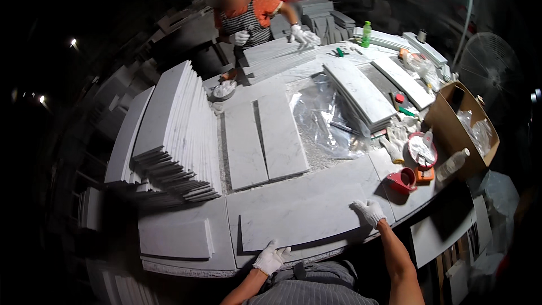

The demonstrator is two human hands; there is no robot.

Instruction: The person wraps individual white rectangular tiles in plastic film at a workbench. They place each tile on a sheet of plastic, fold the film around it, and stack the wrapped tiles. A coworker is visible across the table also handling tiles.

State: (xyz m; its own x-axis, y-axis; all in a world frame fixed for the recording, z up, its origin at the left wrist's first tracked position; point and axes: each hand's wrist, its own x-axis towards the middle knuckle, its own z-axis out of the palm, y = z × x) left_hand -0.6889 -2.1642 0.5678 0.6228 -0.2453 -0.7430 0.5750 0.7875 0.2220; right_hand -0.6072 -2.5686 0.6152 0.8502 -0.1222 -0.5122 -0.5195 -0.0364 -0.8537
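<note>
A long pale slab with faint grey veining [302, 217] lies flat along the near edge of the white surface [406, 204], directly before the person, its length running left to right. The left grip [272, 258], in a white knit glove, is at the slab's near edge left of its middle, fingers spread with the tips over the edge; the right grip [371, 213], gloved alike, touches the right end, fingers laid on the corner. I cannot tell from this angle whether either closes around the stone or merely rests against it. To the left lies a shorter slab [172, 239], and behind that stands a tight row of leaning slabs [180, 130]. Two slabs lie side by side past the long one, with clear plastic sheeting [322, 118] to their right. Near the right grip are a small red dish [402, 181], an orange block [424, 175] and a red bowl of white material [422, 151], with a cardboard box [443, 118] behind them. Across the surface, a co-worker in an orange top and striped apron [248, 22] rests one gloved hand [302, 35] on a stack of slabs [282, 53].
</note>
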